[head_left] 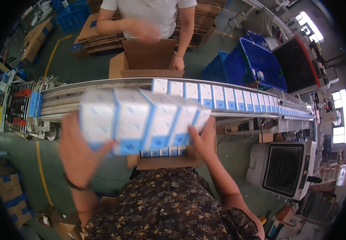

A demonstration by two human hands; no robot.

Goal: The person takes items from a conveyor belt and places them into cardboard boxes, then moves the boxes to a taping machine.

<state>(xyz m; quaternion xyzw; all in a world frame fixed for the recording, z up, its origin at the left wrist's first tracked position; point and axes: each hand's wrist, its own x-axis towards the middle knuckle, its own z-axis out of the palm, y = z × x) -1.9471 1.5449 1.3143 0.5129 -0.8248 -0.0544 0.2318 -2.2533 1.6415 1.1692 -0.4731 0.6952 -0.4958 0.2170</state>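
Between my two hands is a row of several white and blue small boxes [133,120], pressed together from its ends and raised over the near edge of the conveyor. My left hand [79,150] grips the left end and is smeared by motion. At the right end, my right hand [204,138] is closed on the row, thumb on the front. Below the held row, an open cardboard carton [169,163] stands against my body. More boxes of the same kind [163,153] show inside it, partly hidden by the row.
A conveyor [101,85] crosses in front of me, carrying a long line of matching boxes [229,99] to the right. Across it, a co-worker [149,18] stands at another open carton [149,56]. Blue crates [257,60] are at the far right; a machine [283,166] stands nearer.
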